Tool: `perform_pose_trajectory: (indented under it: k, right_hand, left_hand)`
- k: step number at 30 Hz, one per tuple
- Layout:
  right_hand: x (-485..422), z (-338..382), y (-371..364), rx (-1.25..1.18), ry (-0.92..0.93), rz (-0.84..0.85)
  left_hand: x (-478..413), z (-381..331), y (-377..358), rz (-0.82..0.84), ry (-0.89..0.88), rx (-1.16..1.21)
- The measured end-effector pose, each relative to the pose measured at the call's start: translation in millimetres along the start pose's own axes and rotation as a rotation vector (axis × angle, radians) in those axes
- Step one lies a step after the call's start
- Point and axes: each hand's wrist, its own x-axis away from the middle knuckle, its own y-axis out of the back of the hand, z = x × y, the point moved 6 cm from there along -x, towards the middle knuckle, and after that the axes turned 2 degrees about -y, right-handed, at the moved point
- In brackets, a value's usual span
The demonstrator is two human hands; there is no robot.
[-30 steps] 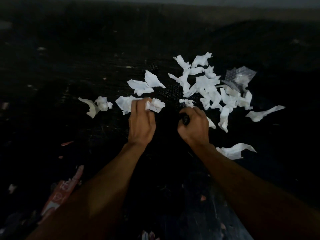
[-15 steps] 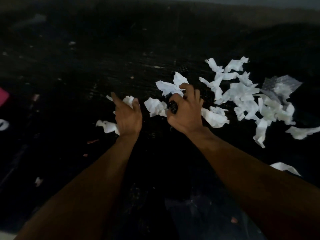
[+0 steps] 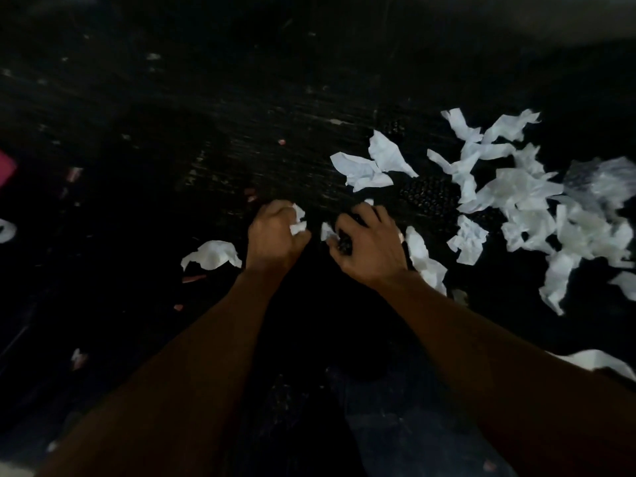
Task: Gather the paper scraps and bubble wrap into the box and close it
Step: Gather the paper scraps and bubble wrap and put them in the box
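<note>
- The left hand [image 3: 275, 235] sits near the middle of the view. Its grip is curled tight round a crumpled scrap [image 3: 298, 222] of white paper.
- The right hand [image 3: 371, 247] is just beside it at 3 o'clock. Its grip is closed on a dark wad [image 3: 344, 245] that looks like bubble wrap, with a white paper bit [image 3: 327, 232] at the fingertips.
- A loose scrap [image 3: 213, 254] lies on the dark surface [image 3: 206, 115] at 9 o'clock of the left hand.
- The main pile of paper scraps [image 3: 516, 192] spreads at 2 to 3 o'clock.
- A dark bubble wrap sheet [image 3: 430, 197] lies partly under the pile.
- The clear bubble wrap [image 3: 609, 180] lies at the pile's far right edge.
- A pink object [image 3: 5, 168] shows at the view's 9 o'clock edge.
</note>
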Motion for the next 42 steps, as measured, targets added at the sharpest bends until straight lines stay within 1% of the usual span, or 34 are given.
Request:
perform_pose_trajectory:
  k: [2,5,7,8,11,13,16,18,21,24,28,33,35,37,42]
  right_hand:
    - [4.4,-8.1,1.8,-0.029,0.004,-0.015]
    - [6.6,-17.7,9.7,-0.122,-0.025,-0.006]
    - [-0.8,-26.9,16.3,-0.221,-0.148,0.041]
    - [-5.4,-32.3,22.8,-0.272,-0.216,0.031]
    - [-14.2,-43.3,57.8,-0.49,-0.329,-0.096]
    - [-16.9,-48.1,86.9,-0.606,-0.321,-0.168]
    - [-18.4,-64.7,133.5,-0.629,-0.328,-0.234]
    - [-14.2,-82.5,165.3,-0.599,-0.361,-0.253]
    - [3.4,-114.7,219.2,-0.556,-0.414,-0.308]
    - [31.3,-149.1,283.7,-0.431,-0.421,-0.374]
    - [88.5,-203.9,371.1,-0.37,-0.481,-0.483]
    - [179.0,-280.8,480.4,-0.226,-0.503,-0.612]
    - [222.1,-312.0,519.7,-0.148,-0.492,-0.653]
    - [267.2,-350.4,547.2,-0.131,-0.519,-0.683]
    - [371.1,-454.5,574.4,-0.055,-0.627,-0.659]
  left_hand:
    - [6.4,-2.7,-4.1,0.032,0.016,0.013]
    - [10.7,-9.3,-2.3,0.005,0.047,0.044]
    - [9.6,-14.1,7.1,-0.037,0.112,0.112]
    - [8.5,-17.1,12.3,-0.06,0.125,0.147]
    - [6.4,-36.3,25.9,-0.061,0.067,0.214]
    - [1.0,-52.8,30.9,-0.025,0.062,0.255]
    - [-15.3,-91.2,37.1,0.044,0.031,0.282]
    - [-27.8,-125.4,41.0,0.123,-0.005,0.301]
    - [-45.6,-187.1,47.8,0.212,-0.153,0.323]
    - [-59.3,-257.8,51.3,0.25,-0.313,0.322]
    - [-58.6,-365.9,50.5,0.231,-0.462,0.439]
    - [-23.9,-517.0,22.7,0.226,-0.652,0.493]
    - [0.0,-577.3,3.6,0.227,-0.699,0.523]
    - [27.2,-635.3,-21.6,0.247,-0.728,0.554]
    - [100.6,-758.6,-102.2,0.333,-0.732,0.573]
